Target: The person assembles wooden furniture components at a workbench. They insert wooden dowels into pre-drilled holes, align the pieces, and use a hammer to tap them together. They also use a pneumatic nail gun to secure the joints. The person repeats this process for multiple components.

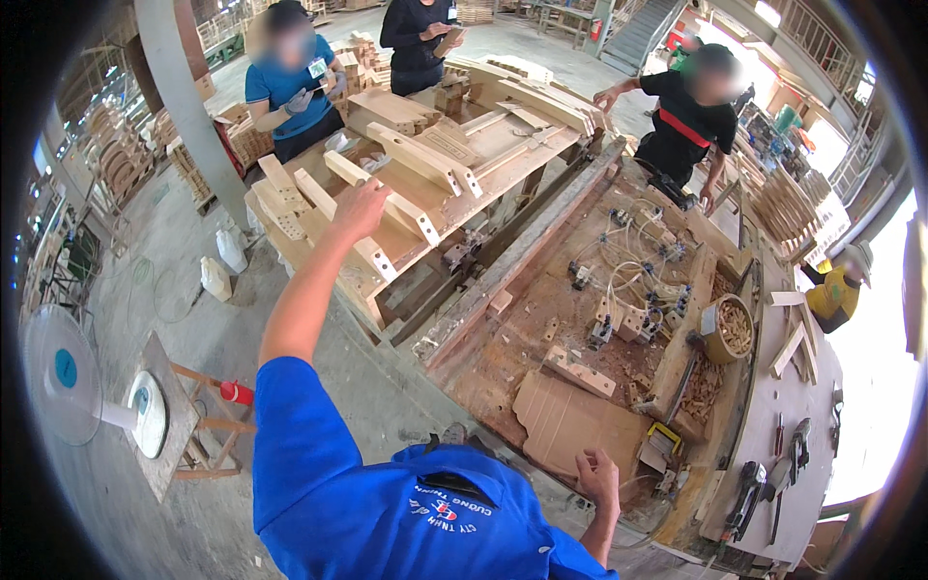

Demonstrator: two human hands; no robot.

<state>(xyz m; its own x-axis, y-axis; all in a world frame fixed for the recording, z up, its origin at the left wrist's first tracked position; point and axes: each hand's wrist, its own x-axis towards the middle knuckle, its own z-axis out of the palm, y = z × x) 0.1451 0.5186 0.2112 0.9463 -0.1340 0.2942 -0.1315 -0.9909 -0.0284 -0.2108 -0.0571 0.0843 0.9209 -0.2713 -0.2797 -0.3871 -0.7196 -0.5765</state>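
Rail-handling step, I'd judge: left hand [361, 210] at wooden rail [407, 214], 11 o'clock.
Left fingers curled, can't tell if gripping; right hand [600, 477] at 3 o'clock, half-curled, looks empty. Next move likely needs firm hold.

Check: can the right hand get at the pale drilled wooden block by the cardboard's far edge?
Probably yes: the right hand looks empty, and only flat cardboard seems to lie between it and the wooden block.
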